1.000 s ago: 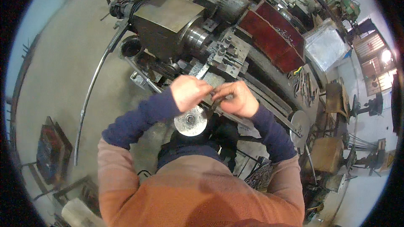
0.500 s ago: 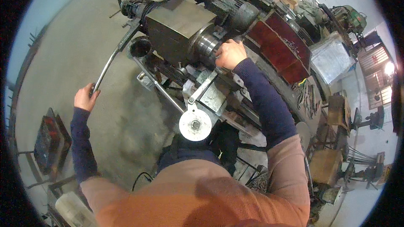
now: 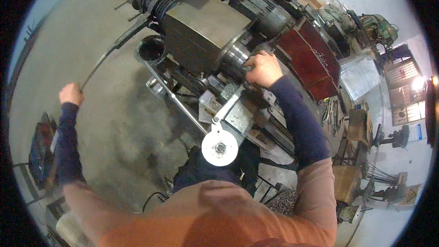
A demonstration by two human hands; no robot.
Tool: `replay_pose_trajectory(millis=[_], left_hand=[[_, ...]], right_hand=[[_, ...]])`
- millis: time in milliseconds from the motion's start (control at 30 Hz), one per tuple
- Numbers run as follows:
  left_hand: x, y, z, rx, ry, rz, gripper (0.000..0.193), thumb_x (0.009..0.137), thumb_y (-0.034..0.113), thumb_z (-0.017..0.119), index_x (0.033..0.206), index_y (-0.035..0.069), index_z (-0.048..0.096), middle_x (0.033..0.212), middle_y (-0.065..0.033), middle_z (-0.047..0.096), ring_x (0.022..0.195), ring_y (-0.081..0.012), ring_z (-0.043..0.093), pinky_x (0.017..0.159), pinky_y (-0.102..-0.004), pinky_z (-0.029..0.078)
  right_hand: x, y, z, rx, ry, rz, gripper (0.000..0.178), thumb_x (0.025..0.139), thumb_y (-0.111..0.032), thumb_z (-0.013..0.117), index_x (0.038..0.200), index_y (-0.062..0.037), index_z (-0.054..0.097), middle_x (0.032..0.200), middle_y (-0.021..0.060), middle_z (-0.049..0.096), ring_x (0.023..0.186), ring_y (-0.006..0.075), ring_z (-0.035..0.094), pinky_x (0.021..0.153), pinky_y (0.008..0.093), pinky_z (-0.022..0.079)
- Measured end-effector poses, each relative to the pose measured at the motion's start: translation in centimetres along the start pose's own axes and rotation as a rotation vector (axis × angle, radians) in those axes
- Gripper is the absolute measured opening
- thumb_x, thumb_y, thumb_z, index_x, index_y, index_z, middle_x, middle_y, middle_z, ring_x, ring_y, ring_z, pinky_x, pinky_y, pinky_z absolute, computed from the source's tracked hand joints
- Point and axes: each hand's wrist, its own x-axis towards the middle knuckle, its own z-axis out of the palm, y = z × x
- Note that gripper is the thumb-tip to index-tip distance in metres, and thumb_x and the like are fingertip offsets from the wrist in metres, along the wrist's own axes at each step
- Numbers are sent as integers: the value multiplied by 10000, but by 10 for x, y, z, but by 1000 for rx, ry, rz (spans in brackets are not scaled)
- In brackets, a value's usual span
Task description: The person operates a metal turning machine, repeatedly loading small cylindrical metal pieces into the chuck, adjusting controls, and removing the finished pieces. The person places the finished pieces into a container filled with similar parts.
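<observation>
My left hand (image 3: 72,94) is closed round the end of a long metal lever (image 3: 101,59), out to the left of a small lathe. The lever runs up to the back end of the lathe's boxy headstock (image 3: 201,18). At the other end of the headstock sits a shiny round chuck (image 3: 237,54). My right hand (image 3: 264,69) is right at the chuck's front face, with fingers curled; what they grip there is hidden. Below it, nearer my body, is the metal slide (image 3: 235,114) with a white round handwheel (image 3: 220,148).
A dark motor (image 3: 270,13) stands behind the headstock. Right of it lies a reddish-brown tray (image 3: 306,55) with small metal pieces, then hand tools (image 3: 332,114) on the bench. An open round pipe mouth (image 3: 152,49) and a slanting rod (image 3: 176,98) are left of the slide.
My left hand has swung the lever outward to the left. My right hand stays at the chuck. The whole view has shifted a little, so the machine sits further right.
</observation>
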Motion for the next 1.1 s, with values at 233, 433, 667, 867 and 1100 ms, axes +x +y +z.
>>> replay_pose_trajectory(millis=[233,433,667,867,1100], left_hand=[[105,-29,20,-65,46,-242,180,788,175,553,933,106,634,970,-123,635,924,-297,605,765,-404,494],[112,14,44,-568,357,11,314,776,158,560,1086,124,597,1066,-116,610,1005,-266,579,852,-380,453],[34,220,155,-799,-228,239,428,682,284,677,992,-5,619,896,-190,642,885,-324,615,793,-385,475],[57,254,144,-88,-211,445,239,716,280,628,884,111,645,864,-112,648,881,-288,616,763,-405,480],[41,236,136,-250,-160,274,299,741,249,640,1021,150,612,983,-93,635,963,-277,587,773,-426,475]], right_hand=[[3,-6,-7,16,-36,25,298,543,-255,626,805,-142,713,787,64,656,890,249,550,796,409,404],[3,-7,-7,-6,-80,71,331,535,-217,623,842,-121,703,841,32,650,933,240,518,874,426,362],[-80,3,-48,99,350,-70,371,546,-203,640,902,-99,643,1037,65,586,1063,301,479,911,461,350],[-237,54,-66,250,278,332,394,538,-131,620,921,-46,648,1000,169,604,940,328,538,846,392,425],[-463,154,-12,201,291,993,382,633,-84,589,999,20,622,962,173,648,925,259,618,827,330,461]])
